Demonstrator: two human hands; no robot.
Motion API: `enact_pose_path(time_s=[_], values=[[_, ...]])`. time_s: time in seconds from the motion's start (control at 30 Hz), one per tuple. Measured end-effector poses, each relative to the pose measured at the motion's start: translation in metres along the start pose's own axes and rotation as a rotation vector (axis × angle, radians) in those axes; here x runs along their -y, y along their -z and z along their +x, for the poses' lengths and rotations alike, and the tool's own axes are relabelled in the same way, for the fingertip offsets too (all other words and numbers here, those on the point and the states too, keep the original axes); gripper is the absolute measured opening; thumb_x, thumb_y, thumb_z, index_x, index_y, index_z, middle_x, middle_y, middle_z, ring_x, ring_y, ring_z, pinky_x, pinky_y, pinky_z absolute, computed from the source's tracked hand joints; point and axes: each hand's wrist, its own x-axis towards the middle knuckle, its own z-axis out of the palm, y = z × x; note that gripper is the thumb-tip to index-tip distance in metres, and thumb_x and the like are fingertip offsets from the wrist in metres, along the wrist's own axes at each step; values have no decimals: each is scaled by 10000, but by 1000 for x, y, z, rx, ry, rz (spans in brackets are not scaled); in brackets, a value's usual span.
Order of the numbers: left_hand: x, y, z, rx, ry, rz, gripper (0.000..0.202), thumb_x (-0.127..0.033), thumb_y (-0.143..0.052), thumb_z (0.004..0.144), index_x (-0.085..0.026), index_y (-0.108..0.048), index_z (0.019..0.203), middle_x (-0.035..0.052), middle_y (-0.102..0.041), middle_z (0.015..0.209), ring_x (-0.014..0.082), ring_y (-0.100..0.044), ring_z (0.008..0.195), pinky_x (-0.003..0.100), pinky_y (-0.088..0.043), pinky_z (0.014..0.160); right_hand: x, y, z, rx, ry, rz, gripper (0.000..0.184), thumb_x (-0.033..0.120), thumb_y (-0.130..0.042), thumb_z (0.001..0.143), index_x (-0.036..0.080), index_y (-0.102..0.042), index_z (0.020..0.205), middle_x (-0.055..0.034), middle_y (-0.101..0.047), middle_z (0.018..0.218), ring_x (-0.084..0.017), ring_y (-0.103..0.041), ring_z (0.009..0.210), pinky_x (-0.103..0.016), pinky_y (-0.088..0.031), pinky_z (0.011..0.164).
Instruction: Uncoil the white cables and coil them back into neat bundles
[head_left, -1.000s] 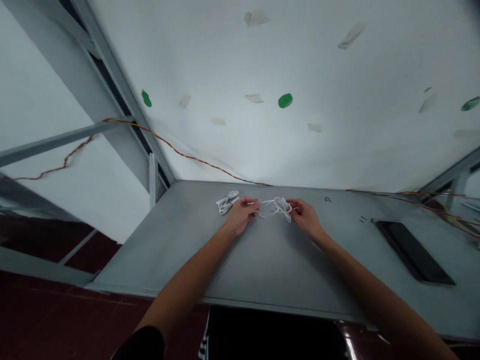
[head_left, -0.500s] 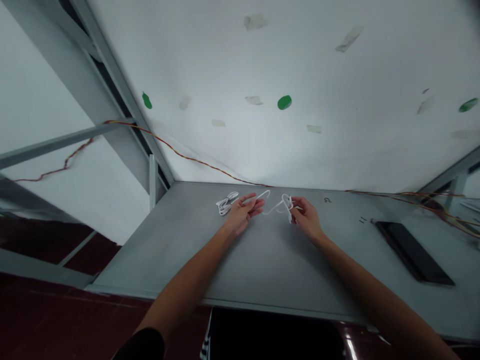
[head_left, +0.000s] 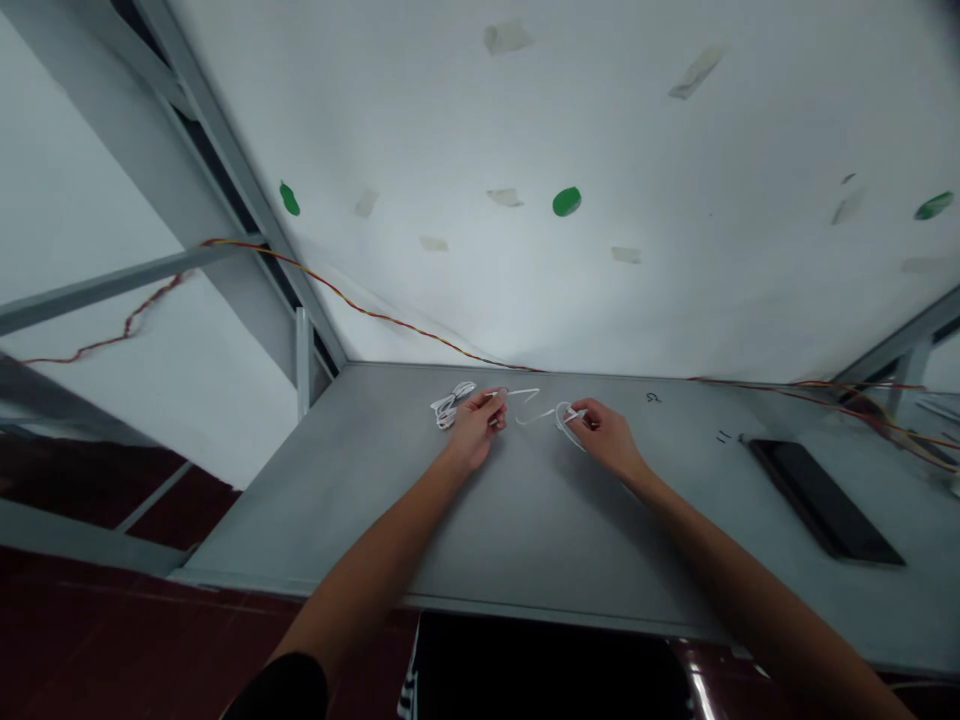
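Well, white cable [head_left: 529,405]: a thin, smooth length spans the gap between my hands over the far part of the table, slack, with a sharp bend near its middle and a small open loop by my right hand.

Left hand [head_left: 476,428]: closed in a tight pinch on the cable, a short white tip poking out past the grip.

Right hand [head_left: 604,435]: also pinched shut on the cable, right at the loop, and well apart from my left hand, with only the cable bridging them.

Coiled bundle [head_left: 450,405]: white cord wound in narrow loops, lying on the table just beside my left hand, to its left. I cannot tell whether it joins the length I hold.

Table [head_left: 525,520]: a flat, matte grey sheet with smooth metal edges. Small handwritten marks [head_left: 652,397] sit at the far right, and a black slab [head_left: 821,500], possibly a tablet, lies well off to the right.

Room: a white wall [head_left: 450,120] rises beyond the far edge, dotted with tape scraps [head_left: 506,38] and green patches [head_left: 566,201]. A twisted red and yellow wire [head_left: 360,312] runs along it, a grey metal frame [head_left: 225,150] stands at left, and a dark red floor [head_left: 112,610] shows near left.
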Motion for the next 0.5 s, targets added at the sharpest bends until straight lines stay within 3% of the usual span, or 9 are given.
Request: enact_pose_path(time_s=[0.3, 0.5], values=[[2, 0, -2, 56, 11, 46, 463, -411, -989, 636, -133, -782, 941, -18, -562, 697, 67, -482, 619, 215, -374, 566, 4, -1, -4, 61, 6, -171, 529, 641, -746, 768, 206, -680, 1060, 26, -582, 664, -166, -529, 607, -305, -362, 600], [3, 0, -3, 62, 24, 87, 527, -438, -1005, 579, -129, -790, 947, -12, -593, 724, 68, -500, 613, 214, -388, 569, -5, -3, -2, 72, 164, -199, 392, 434, -583, 887, 180, -680, 1170, -9, -634, 752, -171, -558, 643, -309, -415, 661]])
